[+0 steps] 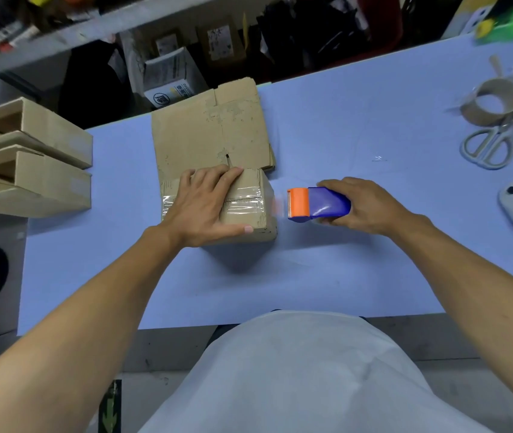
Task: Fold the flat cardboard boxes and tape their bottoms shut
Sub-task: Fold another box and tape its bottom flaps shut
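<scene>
Head view, left hand [208, 207] flat on taped box [249, 207], right hand [364, 207] grip around tape dispenser [317, 204].

Packing or shipping workroom, by the look of it. Long pale-blue desk [342, 126] laid out for carton work: folded brown cardboard boxes [30, 157] stacked at 9 o'clock, flat worn cardboard sheets [205, 129] at 12, spent brown tape core [492, 103] and grey-handled scissors [486, 145] at 2. Cluttered grey metal shelf [61, 42] behind, labelled cartons beneath.
</scene>
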